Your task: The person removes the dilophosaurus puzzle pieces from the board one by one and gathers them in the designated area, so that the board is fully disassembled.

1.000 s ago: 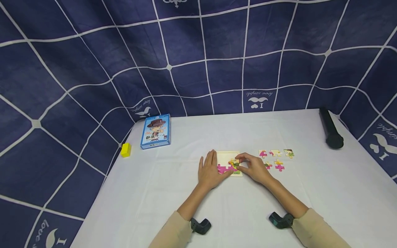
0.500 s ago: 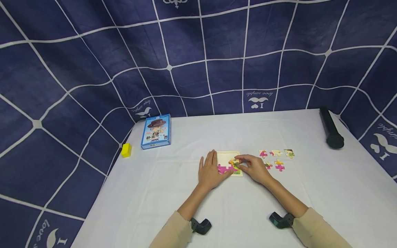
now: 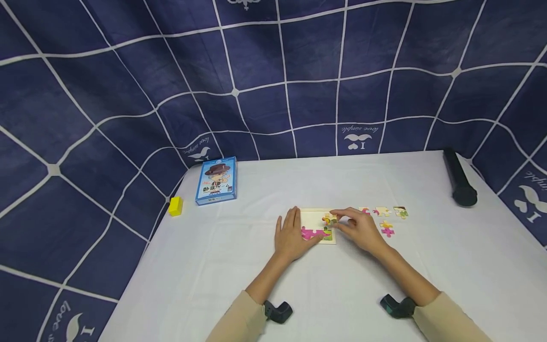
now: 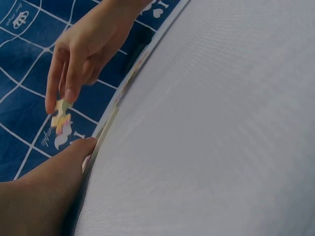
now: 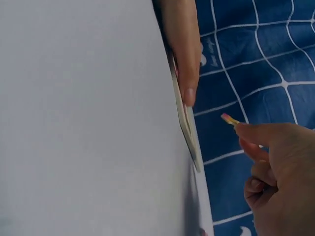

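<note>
My left hand (image 3: pixel 292 237) lies with straight fingers along the left side of a small puzzle frame (image 3: pixel 314 209), its thumb touching the frame's lower part. A row of joined pink and green puzzle pieces (image 3: pixel 311 233) fills the bottom of the frame. Between thumb and index finger, my right hand (image 3: pixel 361 230) pinches a yellow puzzle piece (image 4: pixel 61 118) with green and pink patches. The wrist views show this piece held up, apart from the frame. Several loose puzzle pieces (image 3: pixel 382 212) lie right of the frame, some partly hidden by my right hand.
A blue card-game box (image 3: pixel 217 181) lies at the table's back left, with a yellow block (image 3: pixel 175 206) near the left edge. A black handheld object (image 3: pixel 459 180) lies at the back right. A dark blue curtain (image 3: pixel 273 85) surrounds the white table (image 3: pixel 213 266).
My right hand has lifted the puzzle piece up off the frame and shifted slightly right, turning the piece. My left hand has stayed in place on the frame.
</note>
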### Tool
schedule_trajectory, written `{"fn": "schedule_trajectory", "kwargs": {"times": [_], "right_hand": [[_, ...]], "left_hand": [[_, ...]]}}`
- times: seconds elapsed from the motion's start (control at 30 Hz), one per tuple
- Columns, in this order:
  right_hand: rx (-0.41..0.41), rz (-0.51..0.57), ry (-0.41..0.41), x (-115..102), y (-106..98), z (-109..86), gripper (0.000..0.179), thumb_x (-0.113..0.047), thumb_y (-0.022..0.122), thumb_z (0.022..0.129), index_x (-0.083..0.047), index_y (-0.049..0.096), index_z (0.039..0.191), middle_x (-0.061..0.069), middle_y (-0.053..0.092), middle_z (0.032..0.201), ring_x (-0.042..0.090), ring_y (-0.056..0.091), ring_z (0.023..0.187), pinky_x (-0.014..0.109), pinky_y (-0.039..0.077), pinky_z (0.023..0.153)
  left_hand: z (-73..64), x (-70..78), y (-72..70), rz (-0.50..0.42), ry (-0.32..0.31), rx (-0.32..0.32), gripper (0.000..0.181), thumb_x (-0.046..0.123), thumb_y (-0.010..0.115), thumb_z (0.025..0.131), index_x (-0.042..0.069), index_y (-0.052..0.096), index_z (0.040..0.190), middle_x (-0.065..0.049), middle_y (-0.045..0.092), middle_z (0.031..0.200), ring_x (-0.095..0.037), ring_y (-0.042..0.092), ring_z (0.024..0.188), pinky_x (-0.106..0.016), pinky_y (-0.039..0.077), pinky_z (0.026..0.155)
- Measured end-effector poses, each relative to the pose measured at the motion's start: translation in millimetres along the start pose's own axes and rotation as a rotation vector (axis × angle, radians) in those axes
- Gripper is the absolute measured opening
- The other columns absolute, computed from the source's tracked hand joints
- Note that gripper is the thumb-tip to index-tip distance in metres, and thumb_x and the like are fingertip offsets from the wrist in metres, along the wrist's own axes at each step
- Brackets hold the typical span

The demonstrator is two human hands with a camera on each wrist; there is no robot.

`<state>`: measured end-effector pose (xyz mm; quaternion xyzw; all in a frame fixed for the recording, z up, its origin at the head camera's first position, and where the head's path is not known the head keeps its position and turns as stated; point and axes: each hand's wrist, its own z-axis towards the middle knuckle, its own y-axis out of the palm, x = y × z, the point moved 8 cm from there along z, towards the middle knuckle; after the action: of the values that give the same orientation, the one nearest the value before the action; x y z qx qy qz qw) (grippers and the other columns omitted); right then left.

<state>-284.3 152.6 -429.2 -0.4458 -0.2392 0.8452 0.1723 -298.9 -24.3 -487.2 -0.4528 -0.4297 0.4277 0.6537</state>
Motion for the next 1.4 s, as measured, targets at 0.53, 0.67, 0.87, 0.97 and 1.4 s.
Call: {"fn": "schedule_trajectory", "kwargs": {"times": [0.53, 0.67, 0.87, 0.97, 1.4], "right_hand": [[0.092, -0.109, 0.17, 41, -100, -44.1, 0.034, -0.006, 0.074, 0.076, -0.01, 0.068, 0.109, -0.006, 0.03, 0.052, -0.001, 0.02, 0.044, 0.023, 0.019, 0.034], [0.113, -0.161, 0.236, 56, -123, -58.5, 0.033, -0.01, 0.074, 0.078, -0.007, 0.067, 0.11, -0.006, 0.041, 0.058, 0.0, 0.022, 0.043, 0.026, 0.02, 0.033], [0.052, -0.166, 0.345, 78, -136, -75.3, 0.035, -0.019, 0.07, 0.082, -0.006, 0.064, 0.114, -0.008, 0.055, 0.075, 0.001, 0.028, 0.04, 0.028, 0.024, 0.033], [0.013, -0.171, 0.358, 84, -135, -78.0, 0.034, -0.019, 0.069, 0.084, -0.007, 0.063, 0.115, -0.006, 0.055, 0.078, 0.003, 0.03, 0.041, 0.028, 0.024, 0.034], [-0.043, -0.335, 0.342, 99, -129, -81.8, 0.032, -0.013, 0.066, 0.085, -0.005, 0.064, 0.116, 0.012, 0.058, 0.089, 0.011, 0.037, 0.055, 0.025, 0.027, 0.045]], "left_hand": [[0.4, -0.2, -0.3, -0.036, 0.003, -0.005, 0.105, 0.076, 0.046, 0.074, 0.002, 0.025, 0.145, -0.008, 0.027, 0.149, -0.02, 0.02, 0.137, -0.046, 0.012, 0.111], [0.6, 0.2, -0.8, -0.035, 0.004, -0.005, 0.104, 0.076, 0.046, 0.074, 0.002, 0.026, 0.144, -0.008, 0.027, 0.149, -0.02, 0.02, 0.137, -0.046, 0.013, 0.111], [-0.2, -0.1, -1.4, -0.035, -0.001, -0.005, 0.104, 0.076, 0.047, 0.074, 0.002, 0.026, 0.144, -0.008, 0.027, 0.149, -0.02, 0.021, 0.137, -0.046, 0.013, 0.11], [-0.4, -0.1, -1.5, -0.036, 0.0, -0.002, 0.104, 0.076, 0.047, 0.074, 0.002, 0.026, 0.144, -0.008, 0.028, 0.149, -0.02, 0.021, 0.137, -0.046, 0.013, 0.11], [-0.3, -1.1, -1.2, -0.046, -0.005, -0.009, 0.104, 0.076, 0.047, 0.074, 0.002, 0.026, 0.145, -0.008, 0.027, 0.149, -0.02, 0.02, 0.137, -0.045, 0.011, 0.111]]}}
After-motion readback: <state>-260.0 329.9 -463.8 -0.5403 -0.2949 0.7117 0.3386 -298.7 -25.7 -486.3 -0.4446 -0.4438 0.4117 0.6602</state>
